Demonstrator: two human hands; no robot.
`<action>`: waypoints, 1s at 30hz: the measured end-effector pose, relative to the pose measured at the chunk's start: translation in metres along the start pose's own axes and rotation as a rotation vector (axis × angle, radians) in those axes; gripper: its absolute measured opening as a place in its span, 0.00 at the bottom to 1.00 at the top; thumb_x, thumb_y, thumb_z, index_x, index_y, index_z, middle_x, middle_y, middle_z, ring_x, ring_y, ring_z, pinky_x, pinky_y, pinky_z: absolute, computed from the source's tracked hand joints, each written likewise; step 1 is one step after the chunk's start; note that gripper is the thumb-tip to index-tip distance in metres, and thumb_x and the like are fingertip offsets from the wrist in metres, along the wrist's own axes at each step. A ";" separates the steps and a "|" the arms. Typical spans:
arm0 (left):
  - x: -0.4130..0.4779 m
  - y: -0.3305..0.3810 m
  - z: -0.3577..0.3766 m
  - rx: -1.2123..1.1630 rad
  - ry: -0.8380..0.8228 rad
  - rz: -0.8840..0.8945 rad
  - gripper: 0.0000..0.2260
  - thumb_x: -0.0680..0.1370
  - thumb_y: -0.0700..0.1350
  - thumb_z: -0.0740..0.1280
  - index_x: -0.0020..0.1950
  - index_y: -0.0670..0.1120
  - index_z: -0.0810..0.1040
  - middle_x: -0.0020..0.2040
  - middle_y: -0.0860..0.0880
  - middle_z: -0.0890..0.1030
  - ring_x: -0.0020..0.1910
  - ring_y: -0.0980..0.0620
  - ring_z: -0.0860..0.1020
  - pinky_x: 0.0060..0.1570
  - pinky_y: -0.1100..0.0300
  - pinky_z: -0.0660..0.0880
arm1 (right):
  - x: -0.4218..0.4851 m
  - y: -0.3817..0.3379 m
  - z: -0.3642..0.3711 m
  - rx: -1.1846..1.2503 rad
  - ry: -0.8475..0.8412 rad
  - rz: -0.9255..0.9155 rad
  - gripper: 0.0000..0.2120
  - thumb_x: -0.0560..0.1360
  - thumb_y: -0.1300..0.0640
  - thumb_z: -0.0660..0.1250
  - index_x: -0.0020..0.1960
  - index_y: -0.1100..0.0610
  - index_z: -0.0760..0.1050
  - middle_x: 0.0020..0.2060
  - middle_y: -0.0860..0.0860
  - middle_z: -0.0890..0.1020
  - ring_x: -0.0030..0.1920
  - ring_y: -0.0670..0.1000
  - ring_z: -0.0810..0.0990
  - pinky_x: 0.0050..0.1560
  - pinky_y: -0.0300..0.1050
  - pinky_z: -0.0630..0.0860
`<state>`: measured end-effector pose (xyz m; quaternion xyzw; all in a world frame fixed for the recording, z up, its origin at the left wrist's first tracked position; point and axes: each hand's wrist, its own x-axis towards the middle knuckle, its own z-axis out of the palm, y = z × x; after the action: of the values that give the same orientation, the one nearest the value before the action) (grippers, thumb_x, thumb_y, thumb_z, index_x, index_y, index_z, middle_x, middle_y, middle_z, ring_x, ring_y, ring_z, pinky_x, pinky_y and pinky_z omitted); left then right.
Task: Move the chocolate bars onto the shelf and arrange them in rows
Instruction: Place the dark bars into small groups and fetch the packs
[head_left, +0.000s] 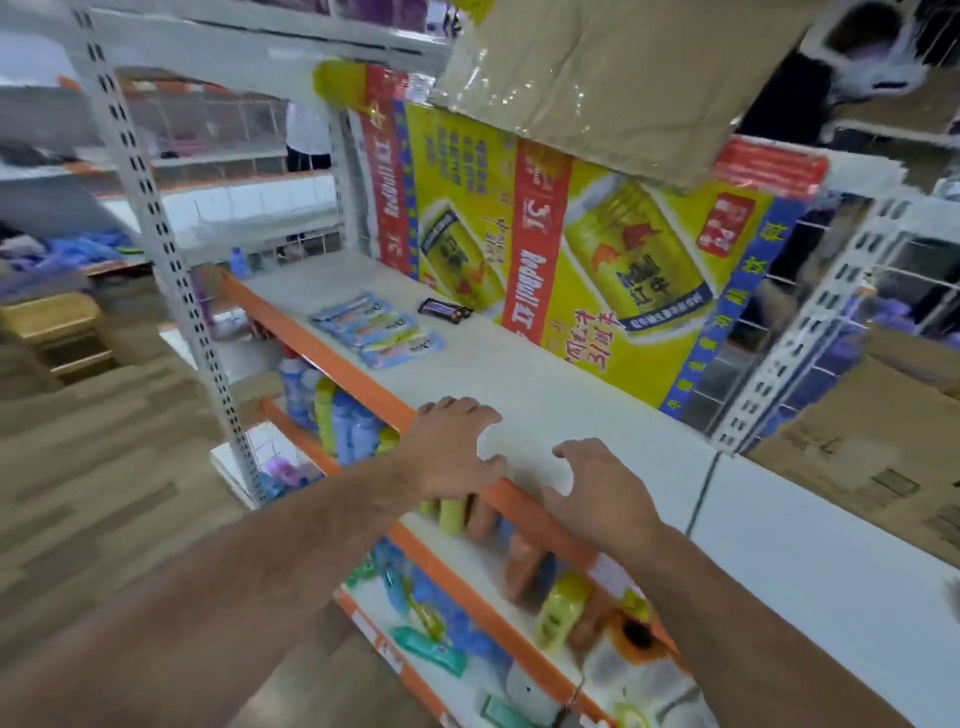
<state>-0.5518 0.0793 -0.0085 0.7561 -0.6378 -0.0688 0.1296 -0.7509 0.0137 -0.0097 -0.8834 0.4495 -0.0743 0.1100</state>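
Several light blue chocolate bars (376, 327) lie side by side in a row on the white shelf (540, 395), toward its left end. A single dark-wrapped bar (445, 310) lies behind them, close to the back. My left hand (452, 449) hovers over the shelf's orange front edge (332, 358) with fingers loosely curled, holding nothing. My right hand (597, 491) is beside it, a little to the right, fingers spread and slightly bent, also empty. Both hands are well short of the bars.
A large yellow and red drink carton (582, 260) stands along the back of the shelf. A brown cardboard box (623, 78) hangs overhead. Lower shelves hold bottles (337, 410) and packets. White perforated uprights (156, 234) frame the unit. More cardboard boxes (872, 441) sit at right.
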 end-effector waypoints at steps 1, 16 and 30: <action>0.003 -0.016 -0.006 0.003 0.003 0.001 0.29 0.74 0.63 0.61 0.73 0.55 0.64 0.71 0.52 0.68 0.69 0.49 0.64 0.68 0.51 0.61 | 0.011 -0.013 0.004 0.005 -0.006 0.001 0.25 0.74 0.43 0.64 0.69 0.47 0.67 0.66 0.47 0.70 0.66 0.49 0.72 0.63 0.45 0.70; 0.100 -0.154 -0.037 -0.033 0.058 -0.014 0.27 0.74 0.62 0.62 0.72 0.56 0.67 0.70 0.55 0.70 0.72 0.50 0.63 0.72 0.49 0.56 | 0.182 -0.092 0.033 0.013 -0.061 -0.036 0.25 0.75 0.42 0.63 0.70 0.47 0.67 0.66 0.47 0.69 0.62 0.51 0.74 0.57 0.47 0.73; 0.224 -0.229 -0.051 -0.014 0.077 -0.039 0.25 0.74 0.57 0.62 0.70 0.53 0.70 0.66 0.50 0.75 0.65 0.47 0.71 0.65 0.52 0.66 | 0.323 -0.097 0.049 0.034 -0.001 -0.052 0.22 0.76 0.45 0.66 0.66 0.50 0.70 0.61 0.50 0.73 0.59 0.53 0.76 0.54 0.47 0.75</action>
<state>-0.2817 -0.0999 -0.0111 0.7695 -0.6170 -0.0467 0.1580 -0.4757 -0.1863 -0.0212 -0.8928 0.4250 -0.0845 0.1233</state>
